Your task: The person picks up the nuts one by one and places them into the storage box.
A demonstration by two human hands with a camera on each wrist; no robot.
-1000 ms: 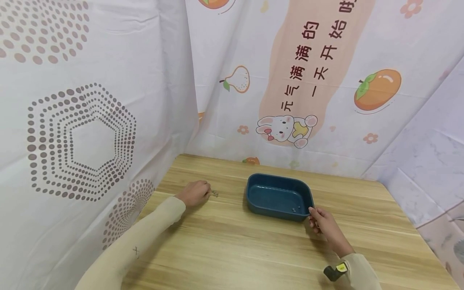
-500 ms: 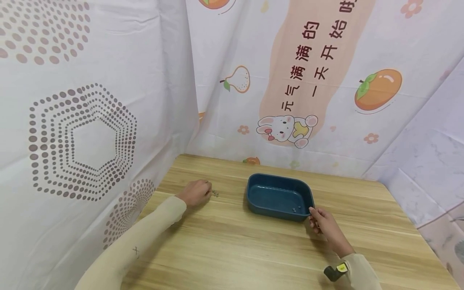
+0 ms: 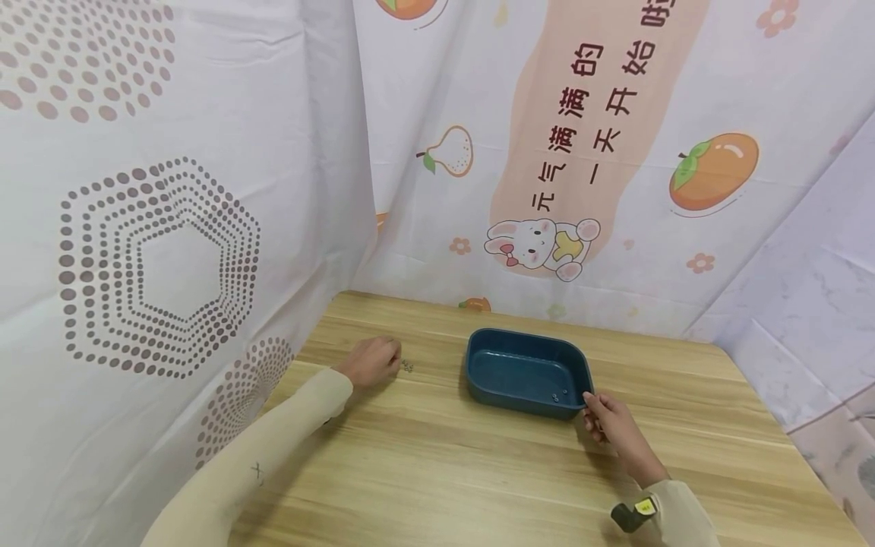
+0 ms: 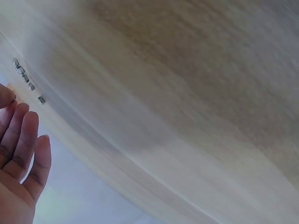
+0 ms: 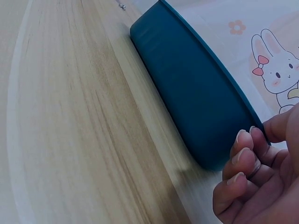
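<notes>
Several small metal nuts (image 3: 407,367) lie on the table, strung out in a short row in the left wrist view. Just left of them is my left hand (image 3: 372,361), fingertips low and close to the nearest nut. In the left wrist view its thumb (image 4: 6,96) bends in beside the loosely curved fingers; I cannot tell whether a nut sits between thumb and index finger. My right hand (image 3: 611,420) pinches the near right corner of a dark blue plastic container (image 3: 522,399), thumb over the rim and fingers against the outer wall. A few nuts (image 3: 556,397) rest inside that corner.
The wood-grain table (image 3: 437,471) meets a white cloth (image 3: 437,251) with printed fruit and a rabbit at the back. Another cloth (image 3: 287,190) with dotted patterns hangs along the left side. A black device (image 3: 632,516) is strapped at the right sleeve.
My left hand has shifted very slightly up and to the right beside the nuts. The right hand and the container have stayed in place.
</notes>
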